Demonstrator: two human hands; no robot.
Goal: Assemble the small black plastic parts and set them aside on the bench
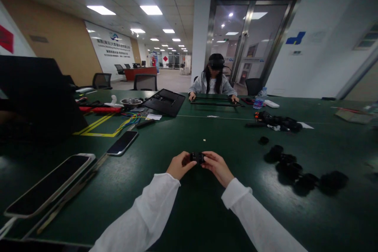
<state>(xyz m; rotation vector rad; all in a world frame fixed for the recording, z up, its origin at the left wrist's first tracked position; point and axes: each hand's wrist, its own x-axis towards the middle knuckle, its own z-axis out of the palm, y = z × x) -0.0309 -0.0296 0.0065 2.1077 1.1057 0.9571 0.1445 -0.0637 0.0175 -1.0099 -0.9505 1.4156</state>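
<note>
Both my hands meet over the dark green table (206, 212), a little above its surface. Between them is a small black part (197, 157). My left hand (178, 165) pinches its left end with closed fingers. My right hand (217, 166) grips its right end, fingers curled round it. White sleeves cover both my forearms. The part's details are too small to make out.
Several round black parts (295, 171) lie to the right. Two phones (122, 142) (49, 185) lie at the left, beside a black monitor back (35, 94). Cables, a metal bowl (131, 102) and a black tray (165, 101) sit further back. A person sits opposite with hands on a black frame (215, 101).
</note>
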